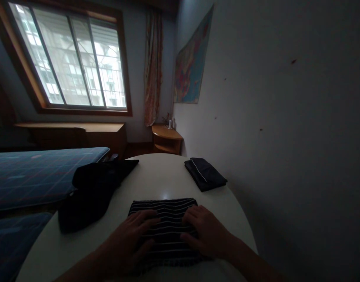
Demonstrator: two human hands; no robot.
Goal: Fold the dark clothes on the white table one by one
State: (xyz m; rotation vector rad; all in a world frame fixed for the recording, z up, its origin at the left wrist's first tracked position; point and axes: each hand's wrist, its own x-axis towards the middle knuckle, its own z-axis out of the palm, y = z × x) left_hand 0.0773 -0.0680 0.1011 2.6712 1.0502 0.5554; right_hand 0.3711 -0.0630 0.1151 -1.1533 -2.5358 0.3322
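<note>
A black cloth with thin white stripes (171, 223), folded into a rough rectangle, lies flat near the front of the white round table (159, 174). On its left side rests my left hand (133, 237), fingers spread and stretched over the fabric. My right hand (205, 231) lies on the cloth's right side with its fingers apart, slightly bent. Both palms face down, and neither hand grips anything. Beyond my right hand, at the table's right edge, sits a folded dark cloth (208, 175) with a thin pale line on it.
Dark fabric (90, 194) is bunched over the table's left edge. To the left stands a bed with a blue checked cover (41, 172). A white wall (274, 156) runs close along the right. A wooden corner stand (167, 133) and a window (77, 62) are farther back.
</note>
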